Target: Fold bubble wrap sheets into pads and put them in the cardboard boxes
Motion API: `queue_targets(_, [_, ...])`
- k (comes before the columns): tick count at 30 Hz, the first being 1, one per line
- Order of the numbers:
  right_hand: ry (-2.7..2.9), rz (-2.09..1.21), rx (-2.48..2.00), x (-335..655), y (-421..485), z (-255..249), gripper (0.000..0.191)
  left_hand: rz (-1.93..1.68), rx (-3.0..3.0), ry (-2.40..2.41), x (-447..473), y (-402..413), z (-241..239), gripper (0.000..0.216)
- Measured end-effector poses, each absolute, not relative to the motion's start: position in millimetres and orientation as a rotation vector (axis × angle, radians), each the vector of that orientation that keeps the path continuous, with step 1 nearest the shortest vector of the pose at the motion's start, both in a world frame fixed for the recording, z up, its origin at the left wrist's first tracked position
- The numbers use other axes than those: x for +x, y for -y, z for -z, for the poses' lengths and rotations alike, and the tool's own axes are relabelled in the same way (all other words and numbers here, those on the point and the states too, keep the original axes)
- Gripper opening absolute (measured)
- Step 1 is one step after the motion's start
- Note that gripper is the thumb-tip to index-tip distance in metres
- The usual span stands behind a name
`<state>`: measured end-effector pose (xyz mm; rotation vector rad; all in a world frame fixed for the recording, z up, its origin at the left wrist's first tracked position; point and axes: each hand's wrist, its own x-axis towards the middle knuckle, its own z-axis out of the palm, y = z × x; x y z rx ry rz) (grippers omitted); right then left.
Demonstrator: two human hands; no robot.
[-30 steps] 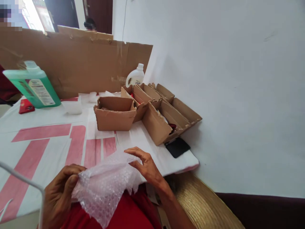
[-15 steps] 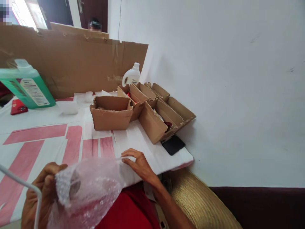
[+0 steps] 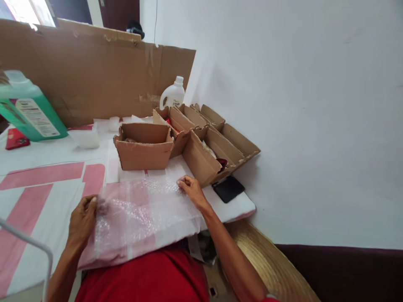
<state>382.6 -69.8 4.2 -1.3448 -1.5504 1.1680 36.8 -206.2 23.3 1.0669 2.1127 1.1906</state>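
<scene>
A clear sheet of bubble wrap (image 3: 135, 214) is spread over the front of the cloth-covered table (image 3: 28, 209). My left hand (image 3: 83, 220) pinches its left edge between thumb and fingers. At the far right corner, my right hand (image 3: 192, 188) has its fingers closed on the wrap's edge. Just beyond the sheet stands a small open cardboard box (image 3: 145, 156) with something brown inside, partly hidden by the front wall. A dark flat phone-like object (image 3: 228, 188) lies to the right of my right hand.
Several more open cardboard boxes (image 3: 201, 157) stand at the back right against the wall. A green liquid jug (image 3: 34, 113), a white plastic tub (image 3: 85, 138) and a white bottle (image 3: 174, 94) stand farther back. A tall cardboard panel (image 3: 94, 79) closes off the rear. A pale curved bar (image 3: 31, 242) crosses the lower left.
The bubble wrap has gone from bunched up in the air to laid out on the table. My left hand moved forward and right; my right hand moved forward and closed on the edge.
</scene>
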Motion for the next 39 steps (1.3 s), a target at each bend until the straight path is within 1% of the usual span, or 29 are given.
queue_targets(3, [1.61,-1.066,-1.416,388.4,68.2,9.4,0.031,-1.242,1.131,-2.354,37.5,213.5,-26.9,0.052])
queue_targets(5, [1.605,-0.956,-1.47,390.4,71.2,8.3,0.026,-1.246,1.376,-2.436,46.8,216.9,-34.7,0.05])
queue_targets(8, [1.623,-0.591,-1.514,366.4,86.4,-3.1,0.037,-1.173,1.846,-2.254,69.2,210.8,-37.9,0.043])
queue_targets(9, [1.674,-0.456,-1.492,349.0,95.6,-7.7,0.04,-1.117,1.947,-2.162,76.4,206.8,-33.4,0.042])
queue_targets(10, [1.763,-0.398,-1.44,327.8,106.7,-12.2,0.042,-1.039,2.024,-2.086,82.1,203.1,-25.6,0.043])
queue_targets(12, [2.049,-0.482,-1.204,279.4,131.2,-18.6,0.052,-0.865,2.124,-2.021,87.0,199.0,-1.4,0.05])
queue_targets(14, [2.322,-0.57,-0.945,234.9,151.8,-20.3,0.064,-0.747,2.155,-2.077,81.6,201.0,28.0,0.061])
queue_targets(16, [2.457,-0.615,-0.906,205.6,163.5,-16.9,0.073,-0.674,2.192,-2.109,69.2,206.8,52.8,0.071])
queue_targets(18, [2.507,-0.641,-0.923,195.9,166.0,-9.8,0.076,-0.615,2.303,-2.049,58.6,213.1,64.5,0.079])
queue_targets(20, [2.528,-0.65,-0.95,203.8,159.9,-1.2,0.076,-0.578,2.357,-2.031,57.5,217.4,61.0,0.083])
queue_targets(22, [2.544,-0.647,-1.028,225.8,146.7,7.0,0.078,-0.557,2.311,-2.102,66.9,218.3,47.1,0.08])
queue_targets(25, [2.511,-0.626,-1.294,278.2,121.1,15.2,0.084,-0.545,2.2,-2.216,86.9,215.0,24.5,0.082])
queue_targets(28, [2.379,-0.562,-1.595,338.9,105.0,17.9,0.081,-0.552,2.175,-2.226,96.2,212.9,14.7,0.086])
queue_targets(30, [2.354,-0.518,-1.661,371.7,105.4,18.1,0.079,-0.562,2.17,-2.212,94.0,215.1,15.4,0.086])
queue_targets(32, [2.382,-0.492,-1.63,393.3,113.8,18.1,0.082,-0.546,2.182,-2.154,86.8,221.1,18.6,0.084])
queue_targets(34, [2.422,-0.478,-1.547,405.8,127.5,17.9,0.093,-0.532,2.227,-2.087,76.0,231.5,22.5,0.085])
queue_targets(37, [2.557,-0.509,-1.318,419.7,151.2,17.2,0.108,-0.509,2.363,-2.023,54.1,254.2,28.1,0.097])
queue_targets(39, [2.674,-0.536,-1.151,431.1,164.9,17.3,0.11,-0.434,2.477,-1.923,37.2,270.7,31.1,0.104])
